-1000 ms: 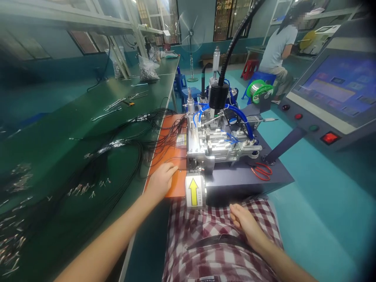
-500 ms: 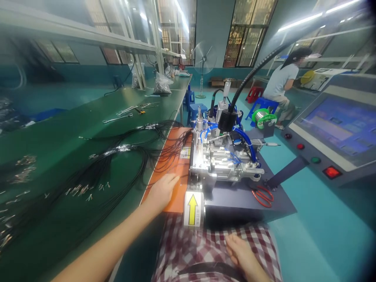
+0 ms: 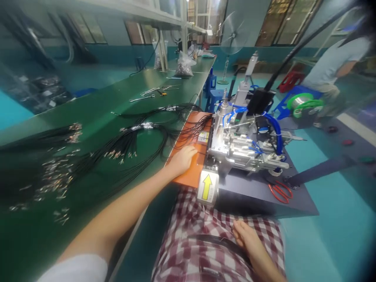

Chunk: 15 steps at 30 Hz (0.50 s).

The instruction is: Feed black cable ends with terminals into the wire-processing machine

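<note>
My left hand (image 3: 185, 158) is over the orange board (image 3: 188, 179), its fingers closed together near the machine's left edge; what they hold is too small to make out. Black cables (image 3: 161, 147) run from the green table across the board to the metal machine (image 3: 235, 149). My right hand (image 3: 245, 235) rests over the checkered cloth on my lap, fingers loosely together, with nothing visible in it. Between the hands, a white label with a yellow arrow (image 3: 207, 187) marks the machine's front corner.
Bundles of cable ends (image 3: 58, 176) and tools (image 3: 142, 98) lie on the green table (image 3: 96, 105). Red-handled scissors (image 3: 281, 192) rest on the machine base. A green wire spool (image 3: 305, 105) stands behind. A person (image 3: 335, 66) sits at the right back.
The view has turned left, shifting the scene rightward and slightly up. My left hand stays over the orange board, and my right hand remains over my lap.
</note>
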Motion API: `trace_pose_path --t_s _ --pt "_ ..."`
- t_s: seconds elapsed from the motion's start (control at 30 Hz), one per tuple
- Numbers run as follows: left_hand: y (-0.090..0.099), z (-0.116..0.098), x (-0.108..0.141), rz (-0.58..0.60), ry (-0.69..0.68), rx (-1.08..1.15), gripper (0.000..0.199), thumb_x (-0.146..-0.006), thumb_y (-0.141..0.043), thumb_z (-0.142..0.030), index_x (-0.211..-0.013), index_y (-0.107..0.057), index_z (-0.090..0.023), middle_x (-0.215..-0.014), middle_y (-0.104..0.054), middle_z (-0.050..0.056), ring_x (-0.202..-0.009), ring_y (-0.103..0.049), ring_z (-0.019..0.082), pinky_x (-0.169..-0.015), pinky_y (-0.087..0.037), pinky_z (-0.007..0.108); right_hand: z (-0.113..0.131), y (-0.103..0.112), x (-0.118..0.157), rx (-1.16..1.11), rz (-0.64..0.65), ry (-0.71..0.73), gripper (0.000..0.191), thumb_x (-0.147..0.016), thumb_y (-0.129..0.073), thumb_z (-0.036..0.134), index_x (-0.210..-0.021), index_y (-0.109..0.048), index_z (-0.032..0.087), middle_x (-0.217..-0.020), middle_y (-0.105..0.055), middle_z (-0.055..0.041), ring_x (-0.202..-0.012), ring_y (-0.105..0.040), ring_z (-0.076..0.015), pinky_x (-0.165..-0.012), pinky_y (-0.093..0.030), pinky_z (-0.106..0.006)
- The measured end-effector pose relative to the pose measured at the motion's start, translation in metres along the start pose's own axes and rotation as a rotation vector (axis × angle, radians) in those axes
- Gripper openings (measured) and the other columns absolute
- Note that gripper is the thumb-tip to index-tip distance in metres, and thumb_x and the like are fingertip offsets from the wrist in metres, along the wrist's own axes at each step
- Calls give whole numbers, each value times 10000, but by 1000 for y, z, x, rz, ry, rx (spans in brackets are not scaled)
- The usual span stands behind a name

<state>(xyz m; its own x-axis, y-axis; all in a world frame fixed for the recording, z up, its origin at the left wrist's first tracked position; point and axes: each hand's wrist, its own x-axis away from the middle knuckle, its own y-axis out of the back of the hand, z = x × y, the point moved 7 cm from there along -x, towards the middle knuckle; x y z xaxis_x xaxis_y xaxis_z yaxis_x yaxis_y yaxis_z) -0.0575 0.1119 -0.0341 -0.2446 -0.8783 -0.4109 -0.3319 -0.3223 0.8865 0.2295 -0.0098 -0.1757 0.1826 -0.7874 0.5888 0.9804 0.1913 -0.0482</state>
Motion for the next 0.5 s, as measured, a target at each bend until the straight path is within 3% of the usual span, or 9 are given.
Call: trace_pose_path --t_s 0.23,0.5 --pt "-2 -2 -1 14 10 22 305 -911 -556 -323 -1175 -570 -170 -1215 -580 94 -1051 -589 220 -885 -512 442 5 0 7 1 5 -14 402 -605 -762 511 -611 -493 213 -544 -488 63 -450 -394 -96 -501 -395 -250" --pt "-3 -3 -1 36 13 42 309 -911 -556 -323 -1181 -567 -173 -1225 -575 96 -1052 -588 220 -882 -514 439 7 2 14 13 20 -45 402 -620 -750 509 -605 -474 218 -527 -459 70 -434 -348 -92 -458 -331 -248"
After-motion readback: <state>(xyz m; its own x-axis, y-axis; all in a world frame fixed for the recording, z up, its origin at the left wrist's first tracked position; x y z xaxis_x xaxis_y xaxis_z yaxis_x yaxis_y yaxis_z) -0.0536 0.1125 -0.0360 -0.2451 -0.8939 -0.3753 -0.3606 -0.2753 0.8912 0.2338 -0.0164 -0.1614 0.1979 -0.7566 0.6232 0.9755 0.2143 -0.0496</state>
